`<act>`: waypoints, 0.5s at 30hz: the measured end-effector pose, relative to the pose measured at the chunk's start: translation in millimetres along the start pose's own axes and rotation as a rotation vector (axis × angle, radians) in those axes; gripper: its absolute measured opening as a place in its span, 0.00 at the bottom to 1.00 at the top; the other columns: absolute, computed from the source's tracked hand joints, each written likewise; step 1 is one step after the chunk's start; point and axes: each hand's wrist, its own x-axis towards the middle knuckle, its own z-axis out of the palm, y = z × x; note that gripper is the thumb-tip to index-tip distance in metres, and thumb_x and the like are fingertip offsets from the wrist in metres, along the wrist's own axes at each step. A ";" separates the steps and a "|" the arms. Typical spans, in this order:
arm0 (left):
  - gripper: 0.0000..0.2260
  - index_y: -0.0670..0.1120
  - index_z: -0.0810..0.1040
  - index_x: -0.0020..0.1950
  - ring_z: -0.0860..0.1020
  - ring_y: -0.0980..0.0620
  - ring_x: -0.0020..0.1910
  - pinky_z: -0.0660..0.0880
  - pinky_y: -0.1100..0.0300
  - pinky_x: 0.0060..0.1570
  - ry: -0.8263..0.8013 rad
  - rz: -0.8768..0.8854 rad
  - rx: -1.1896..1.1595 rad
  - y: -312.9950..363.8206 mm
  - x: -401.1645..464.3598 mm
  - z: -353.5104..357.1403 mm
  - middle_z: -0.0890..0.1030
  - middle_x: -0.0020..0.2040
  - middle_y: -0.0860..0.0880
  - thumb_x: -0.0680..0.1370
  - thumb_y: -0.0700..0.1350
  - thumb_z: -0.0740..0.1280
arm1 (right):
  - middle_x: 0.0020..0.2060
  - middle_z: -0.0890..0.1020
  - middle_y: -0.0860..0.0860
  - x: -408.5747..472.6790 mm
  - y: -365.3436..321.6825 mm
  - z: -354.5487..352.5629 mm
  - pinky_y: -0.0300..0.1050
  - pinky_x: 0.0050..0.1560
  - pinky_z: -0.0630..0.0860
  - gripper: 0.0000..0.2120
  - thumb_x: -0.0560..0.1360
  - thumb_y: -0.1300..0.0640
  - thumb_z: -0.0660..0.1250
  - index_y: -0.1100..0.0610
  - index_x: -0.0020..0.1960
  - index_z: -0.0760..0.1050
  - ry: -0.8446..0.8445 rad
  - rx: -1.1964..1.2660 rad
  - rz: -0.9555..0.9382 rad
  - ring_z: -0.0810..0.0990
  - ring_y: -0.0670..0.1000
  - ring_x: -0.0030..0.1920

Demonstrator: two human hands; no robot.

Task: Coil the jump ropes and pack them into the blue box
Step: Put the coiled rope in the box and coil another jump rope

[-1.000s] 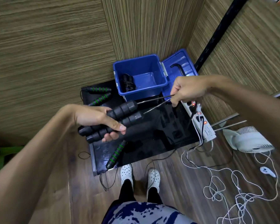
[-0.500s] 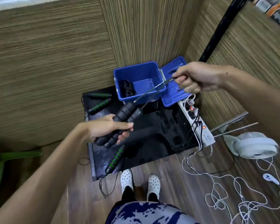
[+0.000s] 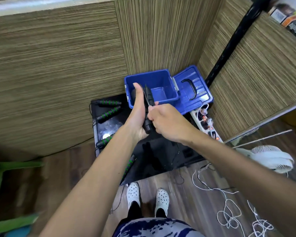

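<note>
Wood-plank floor (image 3: 186, 183) lies under me, with my white clogs (image 3: 148, 195) at the bottom of the view and a tangle of white cord (image 3: 229, 207) to my right. Beyond my feet sits a low black glossy table (image 3: 161, 154). Above it, my left hand (image 3: 138, 115) holds a pair of black foam jump-rope handles (image 3: 148, 106) upright, thumb stretched up along them; I cannot tell how its fingers lie behind. My right hand (image 3: 164, 120) meets the handles from the right, its fingers curled and pinching a thin rope (image 3: 147, 93) against them. I judge I am mid-wrap, coiling the rope around the handles.

On the table to the left lie green-striped handles (image 3: 109, 108) of other ropes, not yet coiled. At the table's far edge, against the striped wall panels (image 3: 58, 65), stands the open blue box (image 3: 152, 89), its lid (image 3: 193, 89) flipped out to the right, beside a white power strip (image 3: 207, 124).

Risk, as I judge it: if my right-hand pinch loosens, the springy rope could unwind. Trailing rope could also snag the handles lying on the table.
</note>
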 end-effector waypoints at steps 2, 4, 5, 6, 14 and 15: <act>0.43 0.45 0.82 0.53 0.77 0.49 0.48 0.75 0.50 0.64 0.008 -0.015 -0.005 -0.9 -2.1 -3.7 0.78 0.42 0.50 0.59 0.82 0.65 | 0.30 0.66 0.45 -7.8 2.9 4.0 0.32 0.42 0.62 0.24 0.85 0.60 0.53 0.54 0.30 0.62 0.050 -0.141 -0.029 0.67 0.39 0.31; 0.41 0.44 0.82 0.58 0.78 0.50 0.44 0.76 0.52 0.61 0.005 -0.027 -0.054 -4.4 -3.0 -8.4 0.79 0.43 0.50 0.58 0.74 0.76 | 0.36 0.69 0.47 -16.7 7.7 10.5 0.39 0.45 0.61 0.23 0.85 0.58 0.53 0.55 0.30 0.65 0.067 -0.232 -0.015 0.67 0.44 0.38; 0.32 0.44 0.81 0.54 0.77 0.51 0.38 0.78 0.56 0.52 0.000 -0.011 -0.081 -6.7 -2.7 -11.4 0.78 0.40 0.50 0.62 0.66 0.80 | 0.35 0.70 0.48 -21.6 10.2 15.0 0.42 0.43 0.62 0.23 0.85 0.57 0.53 0.57 0.32 0.67 0.076 -0.263 -0.004 0.68 0.49 0.38; 0.21 0.44 0.78 0.48 0.76 0.53 0.33 0.78 0.60 0.43 -0.002 0.014 -0.116 -8.2 -2.0 -13.9 0.77 0.36 0.50 0.67 0.57 0.80 | 0.33 0.71 0.49 -25.8 12.8 19.5 0.45 0.41 0.63 0.22 0.85 0.56 0.52 0.59 0.34 0.69 0.085 -0.274 0.004 0.69 0.52 0.36; 0.04 0.43 0.71 0.45 0.72 0.57 0.32 0.73 0.65 0.36 -0.110 0.059 -0.507 8.2 -19.7 -24.1 0.74 0.36 0.50 0.80 0.38 0.63 | 0.25 0.65 0.47 -45.8 19.5 48.4 0.47 0.34 0.62 0.21 0.85 0.55 0.53 0.59 0.34 0.64 0.101 -0.137 -0.039 0.63 0.49 0.28; 0.03 0.43 0.71 0.47 0.73 0.57 0.33 0.74 0.64 0.39 -0.118 0.071 -0.513 9.5 -22.3 -25.6 0.75 0.36 0.50 0.81 0.38 0.63 | 0.25 0.65 0.47 -45.3 19.0 49.0 0.45 0.32 0.62 0.21 0.85 0.55 0.53 0.59 0.35 0.65 0.099 -0.119 -0.049 0.62 0.47 0.27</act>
